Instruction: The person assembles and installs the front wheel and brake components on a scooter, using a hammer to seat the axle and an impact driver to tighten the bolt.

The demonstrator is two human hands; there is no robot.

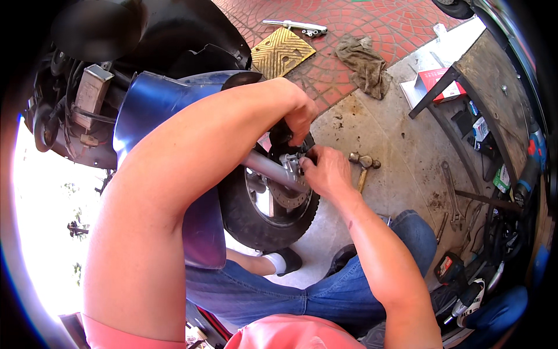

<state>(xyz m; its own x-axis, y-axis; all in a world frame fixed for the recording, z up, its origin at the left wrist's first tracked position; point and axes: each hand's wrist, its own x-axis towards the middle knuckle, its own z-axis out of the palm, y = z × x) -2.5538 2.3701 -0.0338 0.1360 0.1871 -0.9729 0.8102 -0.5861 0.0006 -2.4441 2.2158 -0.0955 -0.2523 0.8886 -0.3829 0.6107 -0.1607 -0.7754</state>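
Observation:
A scooter's front wheel with a black tyre stands in front of me, beside a grey fork leg. A silver brake caliper sits by the lower end of the fork, near the brake disc. My left hand reaches over the wheel from the far side, its fingers bent down and closed beside the caliper; what they grip is hidden. My right hand pinches the caliper's right edge between thumb and fingers. Above the wheel is the blue front fender.
A ball-peen hammer lies right of my right hand. Farther off are a brown rag, a yellow textured plate and a loose silver fork leg. At right, an adjustable wrench and a battery pack lie by a metal-framed stand.

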